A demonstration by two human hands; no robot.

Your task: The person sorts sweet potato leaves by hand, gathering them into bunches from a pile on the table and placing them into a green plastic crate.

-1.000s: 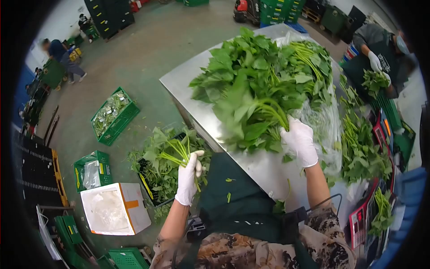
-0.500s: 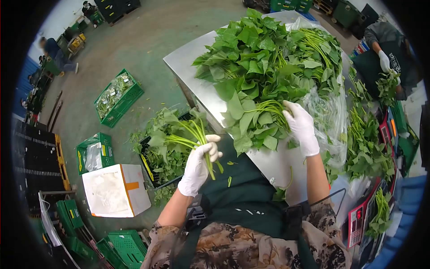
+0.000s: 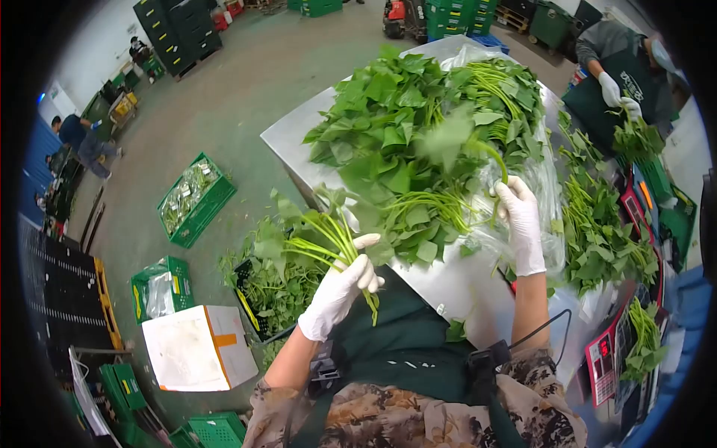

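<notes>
My left hand [image 3: 340,291], in a white glove, is closed around a small bunch of leafy green stems [image 3: 323,240], whose cut ends stick out below the fingers. My right hand [image 3: 520,216], also gloved, pinches one curved stem [image 3: 494,155]; its leaf is blurred over the pile. That hand is above the metal table [image 3: 478,291], beside clear plastic [image 3: 551,224]. A large heap of leafy greens [image 3: 388,97] covers much of the table, with a smaller bunch [image 3: 422,216] at its near side, between my hands.
Below my left hand stands a dark crate of greens [image 3: 280,291]. A white box [image 3: 196,349] and green crates [image 3: 196,200] are on the floor at left. At right are a red scale [image 3: 601,366], more greens [image 3: 597,224] and a co-worker's gloved hands [image 3: 621,95].
My right hand has moved away from the near bunch and now holds a single stem raised. My left hand still grips its bunch. The whole view has shifted slightly.
</notes>
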